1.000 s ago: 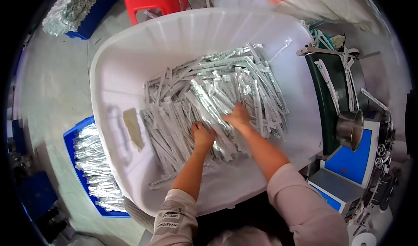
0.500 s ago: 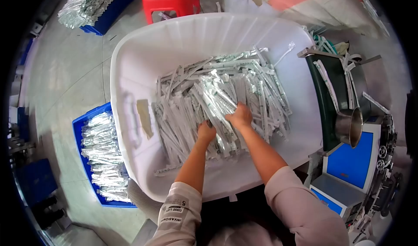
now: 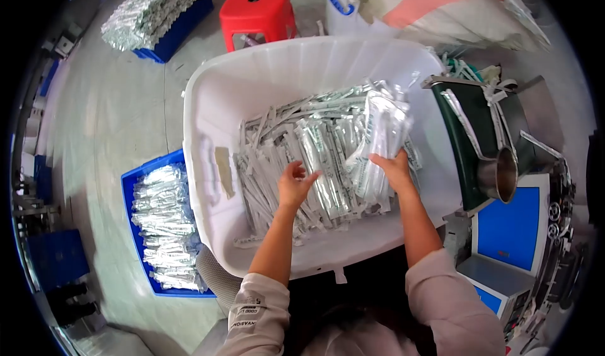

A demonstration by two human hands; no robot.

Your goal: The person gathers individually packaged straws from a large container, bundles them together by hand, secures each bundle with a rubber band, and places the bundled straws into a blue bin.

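Observation:
A big white tub [image 3: 214,97] holds a heap of long, thin foil-and-paper packets [image 3: 321,160]. My right hand [image 3: 392,167] is closed round the lower part of a bundle of packets [image 3: 384,126], lifted over the right side of the heap. My left hand [image 3: 297,184] hovers over the left middle of the heap, fingers curved and apart, with nothing in them.
A blue bin [image 3: 129,204] full of packets stands left of the tub, another blue bin [image 3: 169,44] at the upper left. Beyond the tub is a red stool [image 3: 255,9]. At right are a green belt [image 3: 463,160], a metal cup [image 3: 499,175] and a blue-panelled machine [image 3: 509,223].
My right hand has moved right and up with a bundle of packets in it. My left hand has come off the packets, its fingers now apart. The view has shifted, so the tub appears further right.

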